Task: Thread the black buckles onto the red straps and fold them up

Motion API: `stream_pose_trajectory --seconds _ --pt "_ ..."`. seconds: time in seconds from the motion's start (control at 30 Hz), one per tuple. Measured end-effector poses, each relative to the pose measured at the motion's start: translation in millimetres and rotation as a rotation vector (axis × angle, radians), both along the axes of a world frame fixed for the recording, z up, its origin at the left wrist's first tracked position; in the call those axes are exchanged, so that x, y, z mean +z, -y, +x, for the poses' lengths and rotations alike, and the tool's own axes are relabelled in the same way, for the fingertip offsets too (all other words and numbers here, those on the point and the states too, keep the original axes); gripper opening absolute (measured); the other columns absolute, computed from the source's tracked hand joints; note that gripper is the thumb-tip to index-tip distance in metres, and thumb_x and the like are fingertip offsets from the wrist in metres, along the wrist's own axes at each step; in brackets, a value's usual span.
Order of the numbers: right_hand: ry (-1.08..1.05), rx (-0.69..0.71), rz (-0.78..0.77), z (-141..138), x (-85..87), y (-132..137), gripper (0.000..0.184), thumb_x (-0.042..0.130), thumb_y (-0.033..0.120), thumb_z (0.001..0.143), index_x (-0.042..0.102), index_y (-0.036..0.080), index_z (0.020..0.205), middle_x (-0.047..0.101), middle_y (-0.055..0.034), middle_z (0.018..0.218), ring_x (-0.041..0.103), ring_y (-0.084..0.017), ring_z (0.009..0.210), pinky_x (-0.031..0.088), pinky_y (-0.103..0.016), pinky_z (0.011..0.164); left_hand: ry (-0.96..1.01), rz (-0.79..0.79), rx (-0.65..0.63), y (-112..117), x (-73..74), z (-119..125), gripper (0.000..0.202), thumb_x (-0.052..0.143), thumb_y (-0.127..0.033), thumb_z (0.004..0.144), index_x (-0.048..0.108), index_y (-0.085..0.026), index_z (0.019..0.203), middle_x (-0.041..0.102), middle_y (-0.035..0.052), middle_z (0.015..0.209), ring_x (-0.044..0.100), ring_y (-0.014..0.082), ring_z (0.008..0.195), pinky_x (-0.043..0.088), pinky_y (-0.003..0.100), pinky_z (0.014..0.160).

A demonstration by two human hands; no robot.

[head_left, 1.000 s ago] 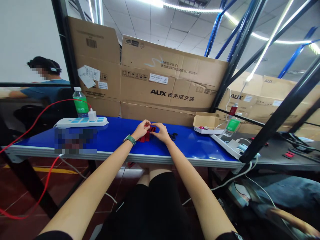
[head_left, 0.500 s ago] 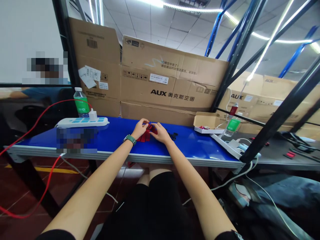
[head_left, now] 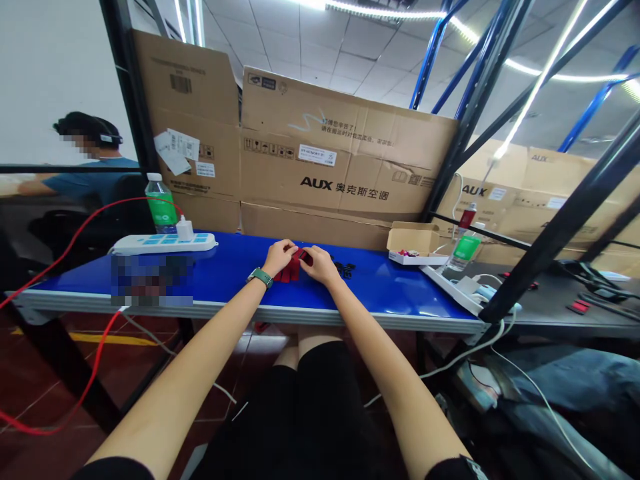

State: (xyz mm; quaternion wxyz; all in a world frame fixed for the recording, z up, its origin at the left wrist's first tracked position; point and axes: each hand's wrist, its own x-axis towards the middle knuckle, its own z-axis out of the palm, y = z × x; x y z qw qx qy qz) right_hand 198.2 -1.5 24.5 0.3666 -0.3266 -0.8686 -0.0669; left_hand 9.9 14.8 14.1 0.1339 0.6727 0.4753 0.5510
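Observation:
A dark red folded piece, cloth or card (head_left: 289,271), lies on the blue tabletop (head_left: 235,267) between my hands. My left hand (head_left: 279,257) holds its upper left side with the fingers bent over it. My right hand (head_left: 319,265) pinches its upper right corner (head_left: 304,257). Part of the red piece is hidden under my fingers, so its exact shape cannot be seen. A small black tangled item (head_left: 345,269) lies on the table just right of my right hand, not touching it. A green band watch (head_left: 260,277) sits on my left wrist.
A white power strip (head_left: 163,244) and a water bottle (head_left: 161,203) stand at the table's left. An open cardboard box (head_left: 413,243) sits at the right end. Large cartons (head_left: 340,157) stand behind the table. A seated person (head_left: 85,157) is at far left.
My hands have drawn closer together over the red piece, and their fingers now pinch its top edge. The red piece has shifted slightly with them.

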Motion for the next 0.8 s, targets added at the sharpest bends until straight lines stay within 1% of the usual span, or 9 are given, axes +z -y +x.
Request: stream_pose_trajectory --seconds 0.03,0.1,0.2,0.27,0.33,0.4,0.47,0.63,0.8 --pt "-0.001 -0.002 -0.001 -0.3 0.2 0.4 0.032 0.064 0.029 0.092 0.066 0.016 0.121 0.068 -0.0109 0.101 0.064 -0.023 0.095 0.051 -0.034 0.089 -0.003 0.008 0.033 0.8 0.6 -0.4 0.013 0.063 -0.029 0.084 0.069 -0.018 0.08 0.074 0.0055 0.081 0.066 0.0213 0.076 0.05 0.033 0.078" --pt "-0.001 -0.005 -0.009 -0.1 0.2 0.7 0.035 0.063 0.03 0.092 0.065 0.016 0.124 0.068 -0.0119 0.105 0.064 -0.024 0.099 0.051 -0.035 0.093 -0.012 0.021 0.056 2.5 1.5 -0.5 0.012 0.062 -0.028 0.085 0.068 -0.018 0.081 0.074 0.006 0.082 0.066 0.0217 0.077 0.049 0.033 0.078" --pt "-0.011 -0.01 -0.023 1.6 -0.6 -0.8 0.042 0.061 0.03 0.095 0.057 0.018 0.135 0.065 -0.0133 0.122 0.062 -0.024 0.113 0.049 -0.036 0.1 -0.039 0.041 0.074 4.8 2.2 -0.1 0.011 0.059 -0.026 0.087 0.067 -0.019 0.083 0.073 0.0066 0.084 0.065 0.022 0.08 0.048 0.033 0.079" --pt "-0.047 -0.011 -0.031 3.2 -1.5 -2.8 0.045 0.06 0.029 0.096 0.052 0.019 0.139 0.062 -0.0136 0.13 0.06 -0.023 0.119 0.047 -0.036 0.103 -0.052 0.046 0.11 5.5 2.1 -0.5 0.011 0.057 -0.023 0.088 0.065 -0.019 0.083 0.072 0.0066 0.084 0.065 0.0219 0.081 0.047 0.032 0.079" --pt "-0.077 -0.024 -0.042 5.0 -2.2 -4.7 0.038 0.057 0.028 0.099 0.054 0.019 0.135 0.063 -0.0127 0.127 0.06 -0.022 0.117 0.048 -0.035 0.102 -0.052 0.041 0.154 4.9 1.2 -1.6 0.011 0.055 -0.022 0.088 0.064 -0.019 0.082 0.072 0.0062 0.083 0.064 0.0215 0.082 0.046 0.031 0.079" --pt "-0.078 -0.052 -0.055 6.5 -2.5 -5.0 0.028 0.054 0.027 0.101 0.059 0.019 0.127 0.065 -0.0111 0.118 0.061 -0.022 0.111 0.048 -0.033 0.098 -0.065 0.028 0.186 3.6 -0.3 -3.0 0.011 0.054 -0.021 0.088 0.063 -0.019 0.081 0.071 0.006 0.082 0.064 0.0216 0.082 0.046 0.031 0.079" --pt "-0.057 -0.073 -0.062 7.4 -2.0 -3.3 0.025 0.054 0.03 0.101 0.062 0.021 0.123 0.064 -0.0101 0.114 0.062 -0.021 0.107 0.048 -0.032 0.096 -0.104 0.015 0.2 2.3 -1.9 -4.0 0.012 0.053 -0.02 0.089 0.063 -0.02 0.081 0.071 0.0065 0.082 0.064 0.0222 0.082 0.045 0.031 0.079" --pt "-0.059 -0.062 -0.044 6.8 1.6 3.5 0.036 0.059 0.044 0.099 0.059 0.025 0.13 0.064 -0.0081 0.112 0.061 -0.021 0.106 0.048 -0.032 0.095 -0.22 0.023 0.209 3.2 -2.6 -4.1 0.019 0.046 -0.023 0.095 0.063 -0.021 0.086 0.072 0.0087 0.089 0.065 0.0236 0.088 0.045 0.032 0.081" --pt "-0.064 -0.1 -0.027 5.3 5.3 5.8 0.036 0.057 0.046 0.099 0.063 0.027 0.129 0.066 -0.0078 0.105 0.063 -0.022 0.099 0.048 -0.031 0.09 -0.275 -0.002 0.251 6.3 -1.3 -2.5 0.027 0.037 -0.027 0.101 0.062 -0.02 0.093 0.07 0.0138 0.09 0.067 0.0268 0.089 0.044 0.034 0.079"
